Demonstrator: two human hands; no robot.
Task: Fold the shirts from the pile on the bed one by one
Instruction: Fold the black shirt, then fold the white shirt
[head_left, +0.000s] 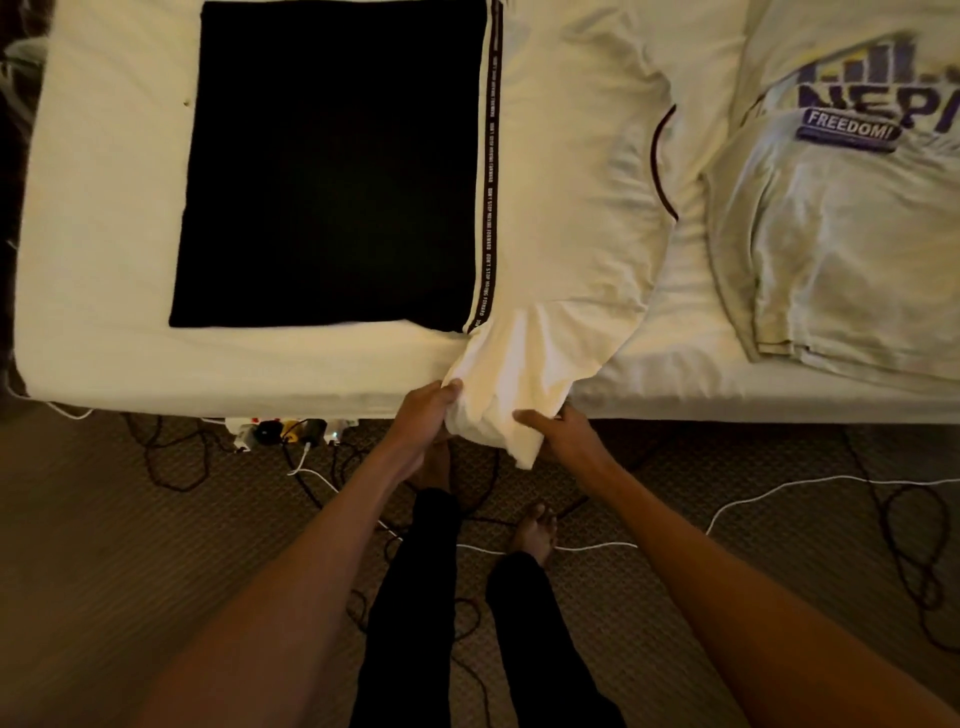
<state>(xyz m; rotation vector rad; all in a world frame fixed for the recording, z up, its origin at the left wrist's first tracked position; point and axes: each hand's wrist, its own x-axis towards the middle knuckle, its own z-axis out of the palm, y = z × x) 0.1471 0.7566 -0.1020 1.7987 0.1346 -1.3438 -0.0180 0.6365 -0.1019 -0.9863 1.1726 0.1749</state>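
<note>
Bed (104, 218) with a white sheet fills the upper half of the view, from 9 o'clock round through 12 to 3, its near edge running across the middle. Carpet (130, 545) takes the lower half.

A black cloth (332, 166) lies flat and squared at 11 o'clock. Touching its right edge, a white shirt (566, 182) spreads from 12 toward 1 o'clock, with a dark-trimmed neckline on its right side. A black lettered stripe (491, 197) runs along the line where the two meet; I cannot tell which it belongs to. The white shirt's near end is bunched and hangs over the bed edge near the centre.

At 2 o'clock a pale printed shirt (831, 249) lies crumpled, apart from the white one.

The left hand (423, 415) grips the left side of the bunched end, fingers curled into the cloth. The right hand (558, 431) holds the right side, thumb laid across the front.

A power strip (291, 431) sits on the carpet at 8 o'clock, under the bed edge, and cables (753, 499) trail over the carpet.
</note>
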